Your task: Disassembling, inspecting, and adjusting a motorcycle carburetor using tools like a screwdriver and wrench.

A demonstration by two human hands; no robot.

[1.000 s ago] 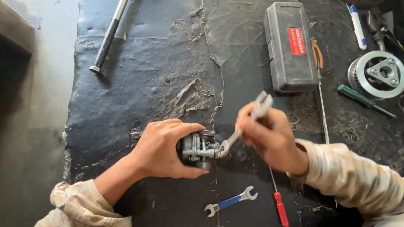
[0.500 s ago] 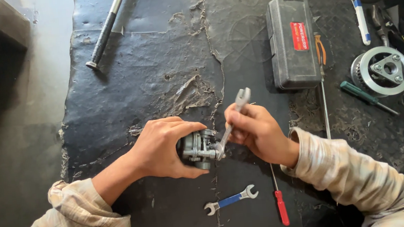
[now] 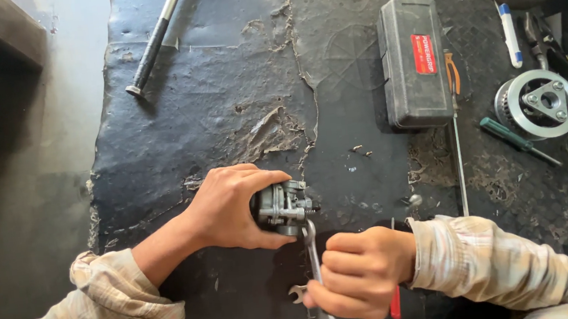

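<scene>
Swung down since a second ago — right hand [image 3: 361, 273] and its spanner [image 3: 314, 260], handle formerly raised up-right, now pointing toward the body below the carburetor [image 3: 282, 208].

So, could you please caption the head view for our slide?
Left hand steadies a small metal engine part while right hand turns a spanner on it.

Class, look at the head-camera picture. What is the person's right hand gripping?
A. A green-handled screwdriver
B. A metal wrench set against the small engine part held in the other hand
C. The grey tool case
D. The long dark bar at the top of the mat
B: the right hand is closed around a metal wrench whose upper end meets the small metal engine part that the left hand grips.
</scene>
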